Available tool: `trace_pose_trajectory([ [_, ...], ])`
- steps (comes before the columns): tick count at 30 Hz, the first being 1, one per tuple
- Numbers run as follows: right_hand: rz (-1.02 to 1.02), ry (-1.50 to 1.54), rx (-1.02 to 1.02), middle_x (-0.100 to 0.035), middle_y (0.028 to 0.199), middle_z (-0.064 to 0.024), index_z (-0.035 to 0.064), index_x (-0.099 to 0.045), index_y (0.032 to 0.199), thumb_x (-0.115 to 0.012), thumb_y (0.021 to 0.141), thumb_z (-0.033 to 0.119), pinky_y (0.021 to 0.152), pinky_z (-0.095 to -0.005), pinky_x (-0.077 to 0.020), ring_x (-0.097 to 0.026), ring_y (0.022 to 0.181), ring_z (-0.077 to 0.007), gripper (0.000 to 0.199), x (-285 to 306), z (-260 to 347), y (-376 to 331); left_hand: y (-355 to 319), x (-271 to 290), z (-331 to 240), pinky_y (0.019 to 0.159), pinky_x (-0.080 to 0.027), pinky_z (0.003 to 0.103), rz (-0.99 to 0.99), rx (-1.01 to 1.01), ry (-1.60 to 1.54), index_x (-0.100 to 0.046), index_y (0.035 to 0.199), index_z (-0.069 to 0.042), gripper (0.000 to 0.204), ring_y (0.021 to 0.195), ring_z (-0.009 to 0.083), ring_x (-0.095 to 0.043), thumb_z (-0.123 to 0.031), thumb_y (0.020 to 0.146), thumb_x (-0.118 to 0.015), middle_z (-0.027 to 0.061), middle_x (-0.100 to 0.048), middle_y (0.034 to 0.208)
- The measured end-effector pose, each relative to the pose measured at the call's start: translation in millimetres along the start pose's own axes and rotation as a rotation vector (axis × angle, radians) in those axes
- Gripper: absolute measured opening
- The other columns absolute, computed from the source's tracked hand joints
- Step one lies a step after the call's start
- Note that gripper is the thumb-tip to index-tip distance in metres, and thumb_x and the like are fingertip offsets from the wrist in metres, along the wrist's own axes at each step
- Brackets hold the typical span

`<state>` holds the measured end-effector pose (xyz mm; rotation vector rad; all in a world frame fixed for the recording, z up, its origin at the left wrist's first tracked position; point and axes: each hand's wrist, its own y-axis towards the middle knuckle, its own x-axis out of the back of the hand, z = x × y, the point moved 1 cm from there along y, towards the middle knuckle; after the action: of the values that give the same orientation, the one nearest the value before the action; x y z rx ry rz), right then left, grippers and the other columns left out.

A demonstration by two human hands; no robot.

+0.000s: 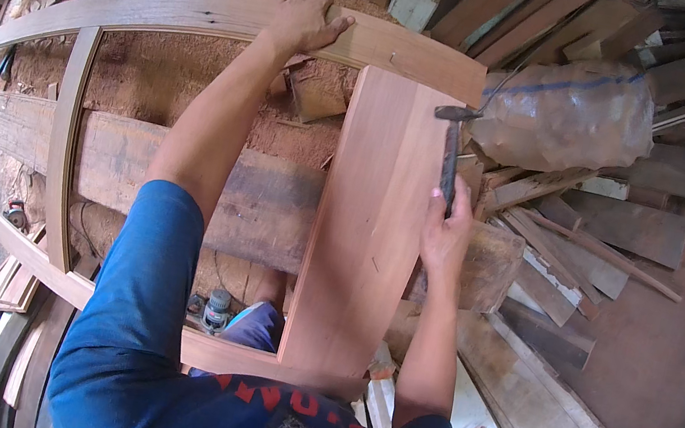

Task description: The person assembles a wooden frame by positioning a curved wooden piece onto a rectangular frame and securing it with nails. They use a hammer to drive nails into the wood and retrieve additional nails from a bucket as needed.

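Hammer [450,161] handle end buried in the closed right hand [445,237]. Beam [262,200] partly covered by the left arm and the reddish panel [367,228]. Small power tool [216,311] half hidden behind the blue sleeve, kind unclear. Frame [214,8] lower rail lost under the torso.
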<state>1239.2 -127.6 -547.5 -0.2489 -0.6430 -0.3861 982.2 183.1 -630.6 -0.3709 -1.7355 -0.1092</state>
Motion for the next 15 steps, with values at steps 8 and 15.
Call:
trace_pose_trajectory([
  [8, 0.129, -0.085, -0.027, -0.067, 0.125, -0.0272, 0.0063, -0.051, 0.147, -0.053, 0.106, 0.024, 0.097, -0.0491, -0.0516, -0.067, 0.114, -0.0444, 0.045, -13, 40, 27, 0, 0, 0, 0.123, -0.027, 0.054, 0.001, 0.012, -0.012, -0.054, 0.146, -0.006, 0.08, 0.144, 0.0403, -0.043, -0.071, 0.099, -0.044, 0.0188, -0.056, 0.149],
  [15, 0.096, -0.18, 0.139, -0.068, 0.121, -0.0289, 0.0107, -0.051, 0.149, -0.052, 0.106, 0.025, 0.091, -0.0539, -0.0532, -0.067, 0.111, -0.048, 0.046, -26, 42, 54, -5, 26, -2, 0.122, -0.027, 0.058, 0.248, -0.078, 0.118, -0.041, 0.156, -0.008, 0.112, 0.148, 0.0378, -0.04, -0.075, 0.073, -0.077, 0.0193, -0.047, 0.155],
])
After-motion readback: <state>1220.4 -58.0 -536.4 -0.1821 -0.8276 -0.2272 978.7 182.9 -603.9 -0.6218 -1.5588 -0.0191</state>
